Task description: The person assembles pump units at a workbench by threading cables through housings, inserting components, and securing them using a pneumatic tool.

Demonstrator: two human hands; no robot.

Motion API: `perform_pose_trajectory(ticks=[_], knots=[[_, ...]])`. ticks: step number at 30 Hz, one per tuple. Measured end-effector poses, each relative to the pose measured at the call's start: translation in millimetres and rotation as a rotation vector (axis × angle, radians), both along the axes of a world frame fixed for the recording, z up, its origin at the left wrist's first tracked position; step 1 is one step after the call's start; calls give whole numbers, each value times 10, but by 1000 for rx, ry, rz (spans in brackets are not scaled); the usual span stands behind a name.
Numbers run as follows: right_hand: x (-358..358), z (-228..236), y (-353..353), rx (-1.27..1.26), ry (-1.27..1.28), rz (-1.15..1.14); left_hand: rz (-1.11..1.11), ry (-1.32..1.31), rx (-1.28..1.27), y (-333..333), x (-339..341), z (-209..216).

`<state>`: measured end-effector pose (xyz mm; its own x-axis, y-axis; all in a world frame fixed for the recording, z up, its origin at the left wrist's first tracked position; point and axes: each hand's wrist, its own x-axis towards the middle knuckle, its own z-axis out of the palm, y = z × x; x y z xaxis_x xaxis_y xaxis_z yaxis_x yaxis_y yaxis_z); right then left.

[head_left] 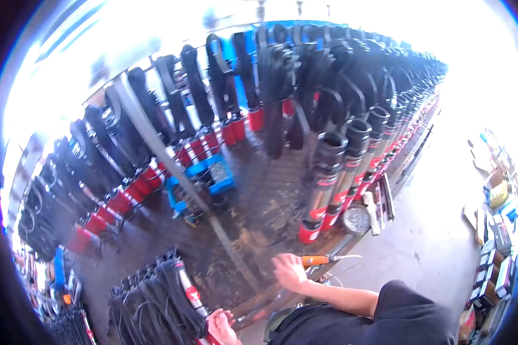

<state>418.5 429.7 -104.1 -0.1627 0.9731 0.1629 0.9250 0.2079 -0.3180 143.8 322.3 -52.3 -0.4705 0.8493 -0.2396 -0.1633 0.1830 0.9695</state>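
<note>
Some blur hides whether the right hand (290, 272) grips the orange-handled tool (315, 260); the left hand (221, 326) has fingers half-curled.

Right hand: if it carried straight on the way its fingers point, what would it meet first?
Probably the long grey pole, left of the right hand past some dark worktop; blur and unclear depth leave this uncertain.
</note>
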Motion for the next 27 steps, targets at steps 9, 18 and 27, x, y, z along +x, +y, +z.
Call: perform_pose_trajectory(ticks=[9,18,27], knots=[[1309,-503,-120,64,-272,188,-423,520,926,1701,2448,2601],[1651,-446,-125,-19,-442,316,-578,348,793,2513,3496,2642],[2879,-138,-582,-240,-325,119,-94,285,916,1432,2661,2392]])
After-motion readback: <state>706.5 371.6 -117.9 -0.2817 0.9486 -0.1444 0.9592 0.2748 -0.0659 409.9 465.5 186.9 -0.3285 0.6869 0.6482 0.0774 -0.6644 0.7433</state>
